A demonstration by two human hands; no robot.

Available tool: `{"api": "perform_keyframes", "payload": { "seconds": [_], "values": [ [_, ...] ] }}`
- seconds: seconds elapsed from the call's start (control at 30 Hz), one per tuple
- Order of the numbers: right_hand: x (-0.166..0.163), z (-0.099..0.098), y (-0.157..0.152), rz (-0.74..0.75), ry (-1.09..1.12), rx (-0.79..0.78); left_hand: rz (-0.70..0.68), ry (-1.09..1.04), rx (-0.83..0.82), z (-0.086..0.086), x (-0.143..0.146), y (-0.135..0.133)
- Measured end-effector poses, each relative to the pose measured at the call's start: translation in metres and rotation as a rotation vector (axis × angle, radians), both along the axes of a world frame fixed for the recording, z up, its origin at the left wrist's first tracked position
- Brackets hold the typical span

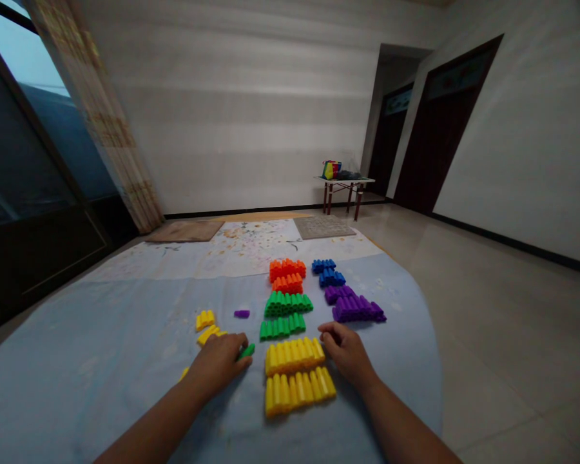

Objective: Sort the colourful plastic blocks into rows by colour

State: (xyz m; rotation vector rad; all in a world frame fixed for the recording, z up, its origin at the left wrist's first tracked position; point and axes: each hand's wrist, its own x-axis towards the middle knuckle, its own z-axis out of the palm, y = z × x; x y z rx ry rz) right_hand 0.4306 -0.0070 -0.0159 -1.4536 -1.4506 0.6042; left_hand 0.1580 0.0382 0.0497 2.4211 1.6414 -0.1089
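My left hand [222,361] is closed, with a small green plastic tube [247,351] between its thumb and fingers. Loose yellow tubes [205,319] lie just beyond it, some partly hidden by that hand, and a single purple tube [241,314] lies farther off. My right hand [347,348] rests with curled fingers beside the stacked yellow tubes [294,356], nothing visible in its grip. Beyond these are piles of green tubes [287,303] and orange tubes [287,269]. To their right sit purple tubes [357,308] and blue tubes [331,278].
A light blue cloth [125,361] and a flowered white cloth [251,245] cover the surface. A brown mat [186,231] and a grey mat [323,227] lie at the far edge. Behind stands a small table [367,180] with a colourful bag [331,169].
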Motion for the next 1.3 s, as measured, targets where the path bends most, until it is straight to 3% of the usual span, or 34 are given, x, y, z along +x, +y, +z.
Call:
{"api": "perform_keyframes", "payload": {
  "seconds": [0.3, 0.43, 0.63, 0.9, 1.13, 1.3],
  "values": [
    [-0.001, 0.002, 0.0, 0.011, -0.008, -0.001, -0.164, -0.06, -0.153, 0.006, -0.009, 0.004],
    [-0.001, 0.003, 0.0, 0.016, -0.01, -0.012, -0.097, -0.118, -0.149, 0.003, -0.005, 0.016],
    [-0.001, 0.002, 0.001, 0.02, -0.002, -0.018, -0.083, -0.312, -0.075, 0.014, 0.033, 0.027],
    [-0.001, 0.0, 0.002, 0.01, 0.006, -0.03, -0.13, -0.252, -0.147, 0.016, 0.079, 0.043],
    [-0.001, 0.002, 0.002, 0.011, -0.003, -0.023, -0.109, -0.228, -0.152, 0.012, 0.082, 0.046],
    [-0.001, 0.004, 0.0, 0.015, -0.003, -0.02, -0.101, -0.314, -0.124, 0.023, 0.064, 0.043]
  ]
}}
